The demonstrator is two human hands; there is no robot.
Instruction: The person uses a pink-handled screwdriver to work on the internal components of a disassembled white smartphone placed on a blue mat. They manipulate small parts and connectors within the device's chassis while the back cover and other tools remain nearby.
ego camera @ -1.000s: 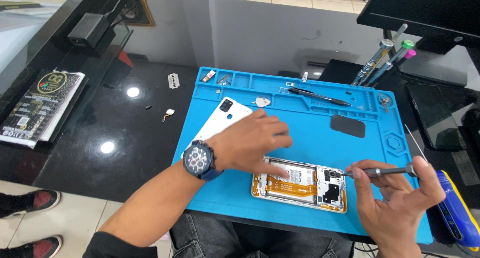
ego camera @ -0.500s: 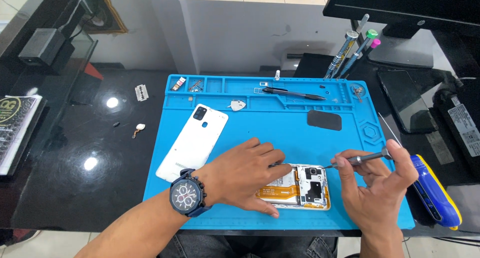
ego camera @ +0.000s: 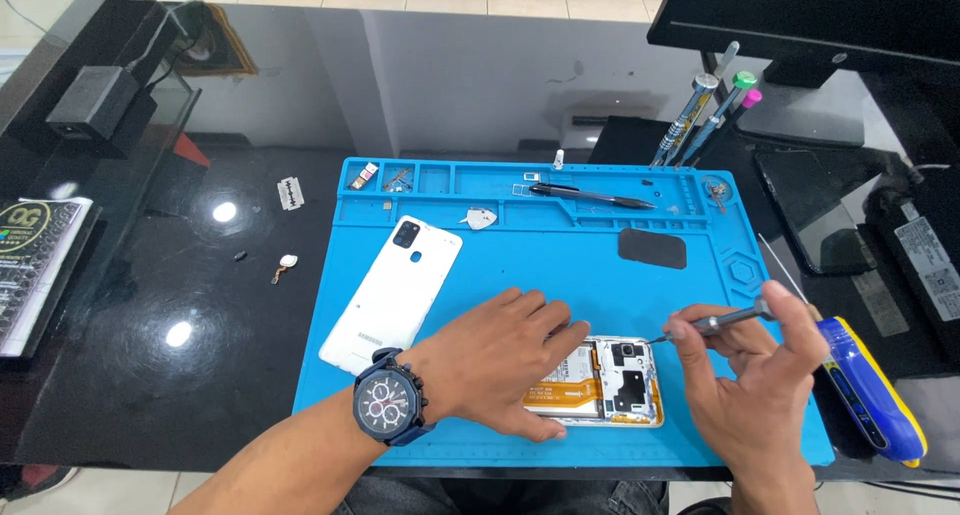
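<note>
On a blue mat (ego camera: pixel 560 265) on the bench, the left hand (ego camera: pixel 500 360) pins the opened phone (ego camera: pixel 615 380) flat, long axis left-right; the right hand (ego camera: pixel 750 375) pinches a screwdriver (ego camera: pixel 715 322), its tip apparently just above the phone's upper right corner.

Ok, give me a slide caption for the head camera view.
Left hand steadies an opened smartphone on a blue repair mat while the right hand holds a precision screwdriver over it.

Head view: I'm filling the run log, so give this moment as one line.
left hand: pressing opened phone | right hand: holding slim metal screwdriver | blue silicone mat: white back cover
</note>
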